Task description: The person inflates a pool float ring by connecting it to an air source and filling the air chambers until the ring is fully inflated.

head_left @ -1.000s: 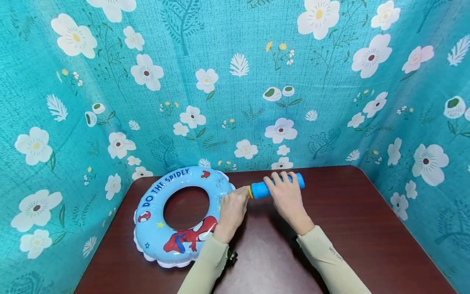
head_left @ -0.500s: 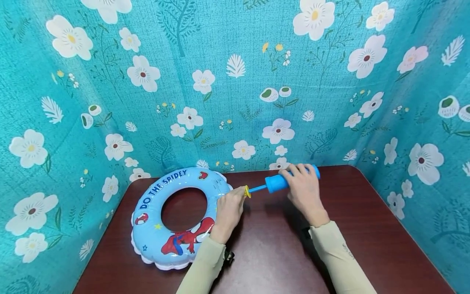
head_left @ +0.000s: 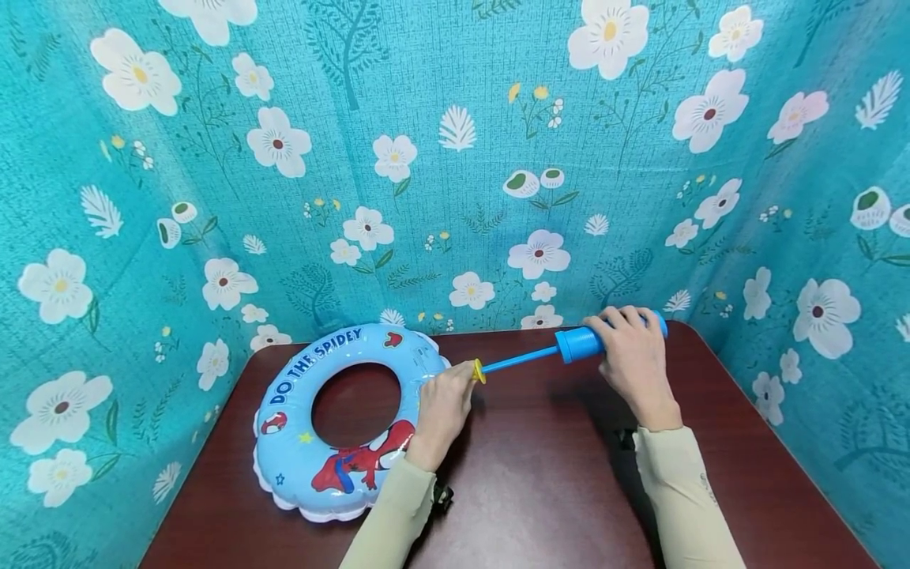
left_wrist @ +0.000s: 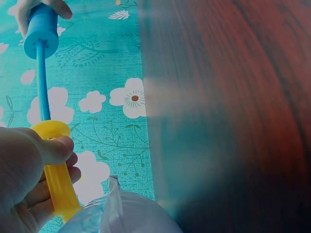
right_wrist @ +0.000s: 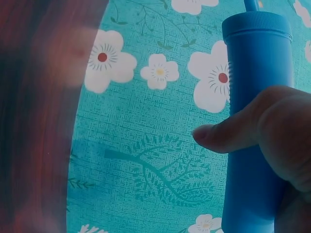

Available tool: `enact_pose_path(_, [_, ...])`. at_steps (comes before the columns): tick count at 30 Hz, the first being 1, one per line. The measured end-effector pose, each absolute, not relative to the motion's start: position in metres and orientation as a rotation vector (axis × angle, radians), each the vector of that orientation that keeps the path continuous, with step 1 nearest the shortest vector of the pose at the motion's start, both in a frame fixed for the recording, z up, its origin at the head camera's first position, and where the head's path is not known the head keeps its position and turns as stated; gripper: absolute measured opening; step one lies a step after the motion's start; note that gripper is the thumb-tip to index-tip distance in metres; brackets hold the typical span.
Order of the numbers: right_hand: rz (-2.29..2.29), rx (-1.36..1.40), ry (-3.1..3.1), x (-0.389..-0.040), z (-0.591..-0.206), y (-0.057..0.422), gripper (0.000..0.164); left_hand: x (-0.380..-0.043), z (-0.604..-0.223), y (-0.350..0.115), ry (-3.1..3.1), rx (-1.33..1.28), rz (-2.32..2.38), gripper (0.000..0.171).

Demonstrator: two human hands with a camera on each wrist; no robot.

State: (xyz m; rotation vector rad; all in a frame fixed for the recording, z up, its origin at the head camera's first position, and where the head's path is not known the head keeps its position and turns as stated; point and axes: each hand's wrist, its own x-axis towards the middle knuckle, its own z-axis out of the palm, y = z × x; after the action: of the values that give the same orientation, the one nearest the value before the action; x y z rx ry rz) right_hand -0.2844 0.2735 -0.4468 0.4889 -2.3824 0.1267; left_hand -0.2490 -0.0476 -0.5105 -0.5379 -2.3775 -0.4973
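Observation:
A hand air pump has a blue barrel, a thin blue rod and a yellow end piece. My left hand grips the yellow piece, fingers and thumb wrapped round it. Its lower end meets the clear-edged side of an inflated swim ring; the joint itself is partly hidden. Around the blue barrel my right hand is curled, off to the right, with a long stretch of rod showing between the hands. In the right wrist view, the thumb lies across the barrel.
The light blue swim ring, printed with lettering and a red figure, lies on the left of a dark red-brown table. A turquoise flowered cloth rises behind the table and along both sides.
My right hand has moved right with the blue barrel, away from the left hand. The rod, hidden a second ago, now shows at length. The left hand stays at the ring.

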Motion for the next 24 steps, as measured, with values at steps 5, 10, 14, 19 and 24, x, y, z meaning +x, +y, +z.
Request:
enact_pose_path(5, [0.106,0.487,-2.381,-0.284,-0.448,0.271,0.068,-0.248,-0.51,-0.048,-2.385,-0.544,-0.497,0.008])
enact_pose_path(10, [0.06,0.509,-2.398,-0.283,-0.453,0.256,0.067,-0.246,-0.51,-0.049,-2.388,-0.55,-0.463,0.009])
enact_pose_path(14, [0.021,0.534,-2.423,-0.282,-0.457,0.237,0.065,-0.246,-0.51,-0.049,-2.384,-0.567,-0.41,0.01])
enact_pose_path(19, [0.006,0.573,-2.446,-0.28,-0.467,0.211,0.064,-0.247,-0.51,-0.047,-2.361,-0.59,-0.369,0.014])
enact_pose_path(24, [-0.032,0.629,-2.439,-0.276,-0.48,0.185,0.058,-0.247,-0.51,-0.045,-2.36,-0.591,-0.393,0.012])
